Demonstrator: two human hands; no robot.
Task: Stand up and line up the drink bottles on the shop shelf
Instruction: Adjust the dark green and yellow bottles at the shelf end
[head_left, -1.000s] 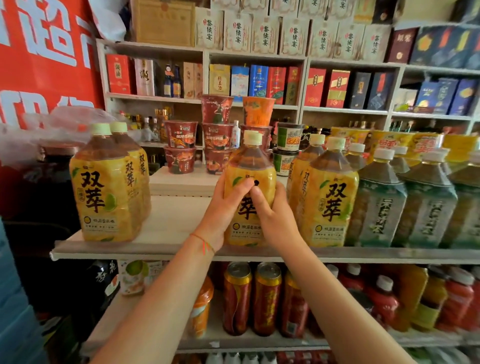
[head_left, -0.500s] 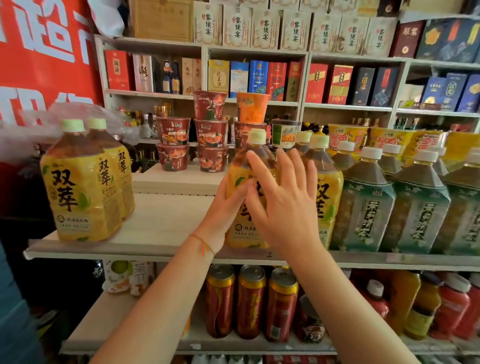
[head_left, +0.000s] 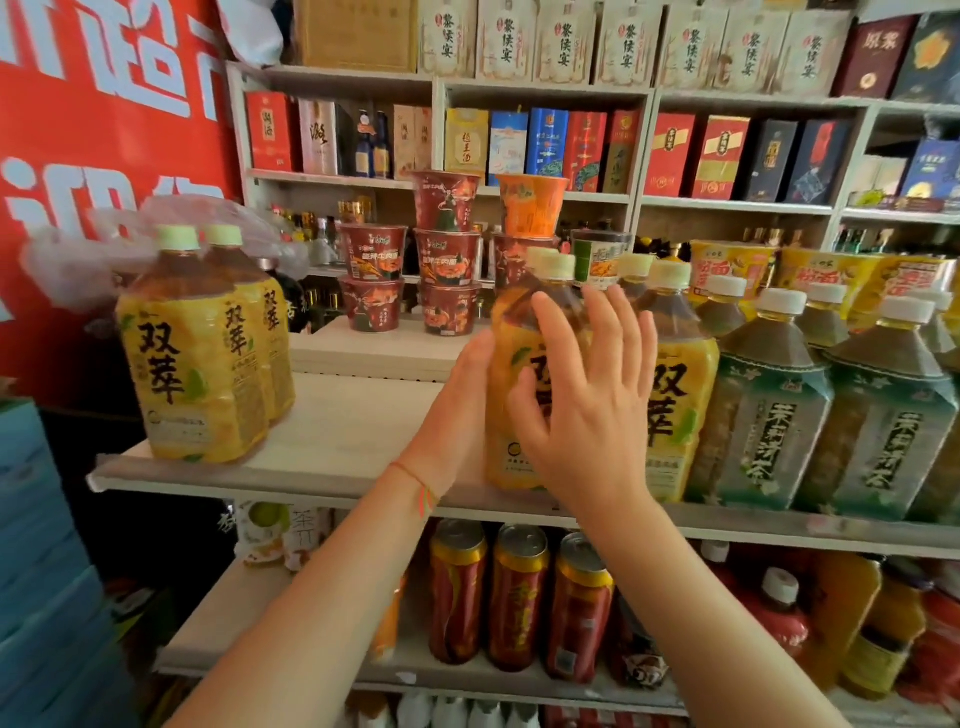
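A large yellow-labelled tea bottle stands upright near the front edge of the pale shelf. My left hand holds its left side, with the fingers hidden behind it. Just in front of the label, my right hand hovers with its fingers spread and holds nothing. Right beside it stands another yellow bottle, followed by a row of green-labelled tea bottles. A separate group of yellow bottles stands at the shelf's left end, with a bare gap between.
Stacked instant-noodle cups stand on a raised ledge behind the gap. Red-and-gold cans and red and orange bottles fill the shelf below. Boxed liquor lines the back shelves. Blue crates stand at the left.
My right hand has let go of the bottle and opened, fingers spread in front of it. My left hand stays on the bottle's side. The view has shifted right.
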